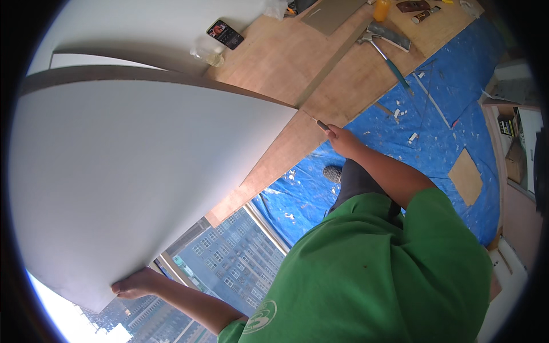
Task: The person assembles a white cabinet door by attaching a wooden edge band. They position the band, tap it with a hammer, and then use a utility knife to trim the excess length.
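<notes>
A large white panel (143, 166) stands tilted on a plywood work surface (260, 68) and fills the left side. My left hand (139, 284) is closed round its lower edge, fingertips partly hidden. At the panel's far right corner is my right hand (341, 140), wrapped round a slim tool with a dark handle and thin shaft (322, 124), like a screwdriver. The shaft points at that corner; I cannot tell whether its tip touches the panel. A narrow strip (331, 67) runs over the plywood from near the corner.
A phone (225, 35) and a clear plastic wrapper (207, 56) lie behind the panel. A hammer (390, 64), a grey flat block (389, 36) and an orange bottle (381, 10) are farther right. Blue sheeting (426, 131) with scraps covers the floor. A window (229, 257) is below the panel.
</notes>
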A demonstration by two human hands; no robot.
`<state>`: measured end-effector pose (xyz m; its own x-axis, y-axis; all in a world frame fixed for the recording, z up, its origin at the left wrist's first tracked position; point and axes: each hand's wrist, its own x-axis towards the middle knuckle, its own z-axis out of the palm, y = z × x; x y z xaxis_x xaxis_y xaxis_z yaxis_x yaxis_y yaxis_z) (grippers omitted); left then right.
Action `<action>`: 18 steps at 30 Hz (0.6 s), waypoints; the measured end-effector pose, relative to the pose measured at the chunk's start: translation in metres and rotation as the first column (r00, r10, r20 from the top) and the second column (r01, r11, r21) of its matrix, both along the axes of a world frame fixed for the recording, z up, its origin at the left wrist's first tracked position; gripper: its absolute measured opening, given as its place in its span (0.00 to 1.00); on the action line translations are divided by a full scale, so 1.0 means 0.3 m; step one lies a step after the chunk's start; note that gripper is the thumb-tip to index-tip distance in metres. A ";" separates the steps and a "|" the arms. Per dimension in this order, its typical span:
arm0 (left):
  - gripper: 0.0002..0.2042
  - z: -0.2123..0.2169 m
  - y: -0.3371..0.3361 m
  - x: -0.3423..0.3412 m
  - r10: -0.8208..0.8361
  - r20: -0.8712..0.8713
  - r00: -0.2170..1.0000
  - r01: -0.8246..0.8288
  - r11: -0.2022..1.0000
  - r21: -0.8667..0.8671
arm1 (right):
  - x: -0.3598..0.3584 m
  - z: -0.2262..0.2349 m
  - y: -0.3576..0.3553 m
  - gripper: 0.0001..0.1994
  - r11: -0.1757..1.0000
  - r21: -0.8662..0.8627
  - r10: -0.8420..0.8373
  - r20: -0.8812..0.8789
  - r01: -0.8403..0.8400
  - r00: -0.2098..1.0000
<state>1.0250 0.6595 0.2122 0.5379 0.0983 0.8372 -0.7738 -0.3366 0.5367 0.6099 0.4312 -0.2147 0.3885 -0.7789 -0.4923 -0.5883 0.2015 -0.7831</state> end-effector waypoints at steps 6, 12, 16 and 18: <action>0.55 0.000 -0.006 -0.001 -0.036 0.012 0.999 0.036 0.999 0.011 | 0.065 0.026 -0.070 0.15 0.999 0.006 -0.046 0.114 0.046 0.992; 0.53 0.006 -0.017 -0.018 0.012 0.027 1.000 -0.013 0.999 0.047 | 0.145 -0.037 -0.095 0.15 0.997 -0.068 -0.022 0.034 0.024 0.999; 0.52 -0.001 -0.024 -0.041 0.102 0.033 0.994 -0.103 0.994 0.042 | 0.130 -0.052 -0.077 0.14 0.994 -0.111 0.009 0.032 -0.006 0.999; 0.52 -0.001 -0.029 -0.043 0.131 0.022 0.991 -0.131 0.991 0.030 | 0.091 -0.050 -0.060 0.14 0.996 -0.091 0.026 0.005 -0.026 1.000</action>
<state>1.0122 0.6509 0.2117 0.5055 0.1407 0.8513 -0.7323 -0.4519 0.5095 0.6374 0.4133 -0.2298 0.4119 -0.8100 -0.4174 -0.5878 0.1139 -0.8010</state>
